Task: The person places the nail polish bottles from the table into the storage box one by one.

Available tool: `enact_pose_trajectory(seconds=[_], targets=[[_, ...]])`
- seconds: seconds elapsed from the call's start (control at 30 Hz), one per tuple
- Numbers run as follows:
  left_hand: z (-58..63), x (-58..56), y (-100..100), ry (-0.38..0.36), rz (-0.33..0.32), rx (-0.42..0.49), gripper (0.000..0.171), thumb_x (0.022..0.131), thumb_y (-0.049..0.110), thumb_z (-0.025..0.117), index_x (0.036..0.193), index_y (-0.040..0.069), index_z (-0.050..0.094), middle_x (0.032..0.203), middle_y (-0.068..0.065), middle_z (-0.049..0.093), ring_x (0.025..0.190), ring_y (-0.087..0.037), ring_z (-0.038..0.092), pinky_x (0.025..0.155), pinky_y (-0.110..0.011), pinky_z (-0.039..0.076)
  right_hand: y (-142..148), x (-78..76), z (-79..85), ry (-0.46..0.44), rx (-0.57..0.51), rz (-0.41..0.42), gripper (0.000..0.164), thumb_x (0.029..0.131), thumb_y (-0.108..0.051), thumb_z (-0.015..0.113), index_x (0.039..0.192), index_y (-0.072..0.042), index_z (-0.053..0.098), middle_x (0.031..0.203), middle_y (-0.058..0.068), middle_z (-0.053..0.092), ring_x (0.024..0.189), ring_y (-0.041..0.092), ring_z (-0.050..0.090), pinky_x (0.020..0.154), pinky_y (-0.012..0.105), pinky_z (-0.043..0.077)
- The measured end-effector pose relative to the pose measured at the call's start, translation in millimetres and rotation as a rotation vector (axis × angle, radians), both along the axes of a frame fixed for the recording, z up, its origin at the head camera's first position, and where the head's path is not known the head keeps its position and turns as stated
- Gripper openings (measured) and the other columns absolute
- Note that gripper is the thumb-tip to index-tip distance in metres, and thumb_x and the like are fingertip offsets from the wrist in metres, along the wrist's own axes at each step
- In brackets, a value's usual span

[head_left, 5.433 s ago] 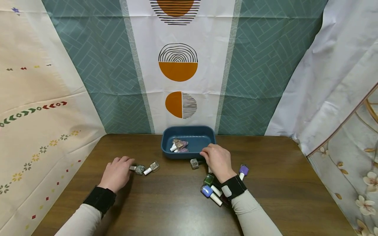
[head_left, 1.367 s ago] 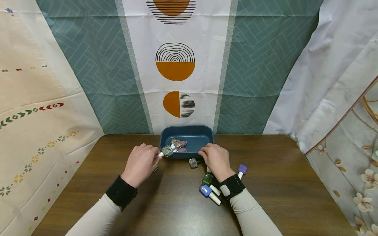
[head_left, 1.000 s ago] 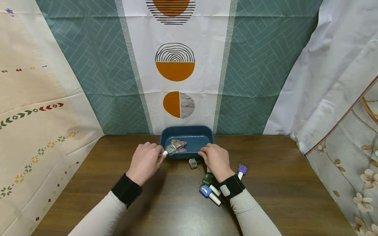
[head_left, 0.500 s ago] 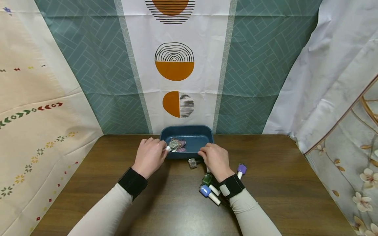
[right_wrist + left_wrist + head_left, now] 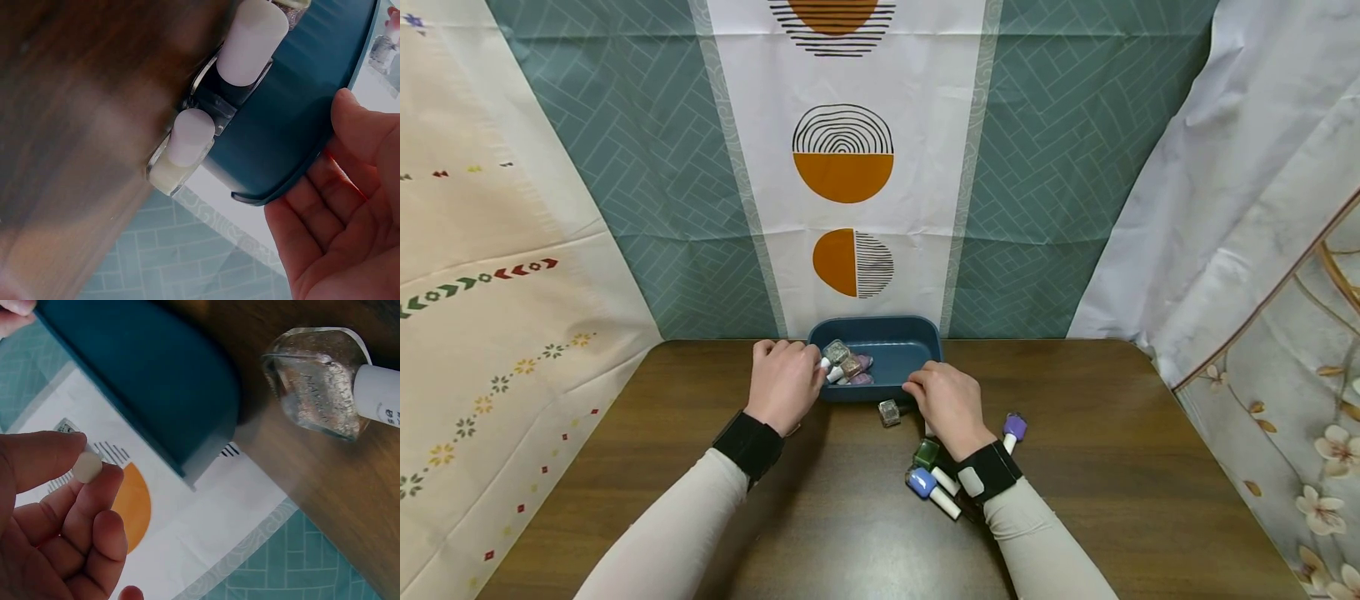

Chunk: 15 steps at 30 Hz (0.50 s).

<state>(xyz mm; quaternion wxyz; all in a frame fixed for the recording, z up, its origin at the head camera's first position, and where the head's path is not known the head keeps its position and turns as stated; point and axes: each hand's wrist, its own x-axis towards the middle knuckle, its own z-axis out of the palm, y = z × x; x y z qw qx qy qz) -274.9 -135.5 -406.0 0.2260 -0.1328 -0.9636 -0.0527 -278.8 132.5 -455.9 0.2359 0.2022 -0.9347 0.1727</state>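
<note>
— What does the left hand hold?
— The white cap of a glittery bottle, pinched over the left end of the blue tray.
— And the right hand?
— It grips the tray's near rim, toward the right corner.

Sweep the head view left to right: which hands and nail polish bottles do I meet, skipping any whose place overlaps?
Left hand → white-capped glitter nail polish bottle it pinches → dark-capped glitter nail polish bottle → right hand → purple nail polish bottle.
</note>
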Motion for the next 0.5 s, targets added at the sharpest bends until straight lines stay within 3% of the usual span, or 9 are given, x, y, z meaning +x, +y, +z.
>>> enact_pose_trajectory(seconds=[0.5], targets=[[-18.8,-22.6,-1.2,0.000,0.040,-0.036,0.018,0.100,0.020,0.081,0.089,0.005,0.077,0.081,-0.011,0.073,0.086,-0.034,0.067,0.099,-0.060,0.040,0.4,0.1,-1.2,-0.004,-0.003,-0.001,0.011,0.100,-0.029,0.084,0.100,-0.019,0.088,0.093,-0.002,0.076,0.087,0.021,0.074,0.072,0.042,0.061]])
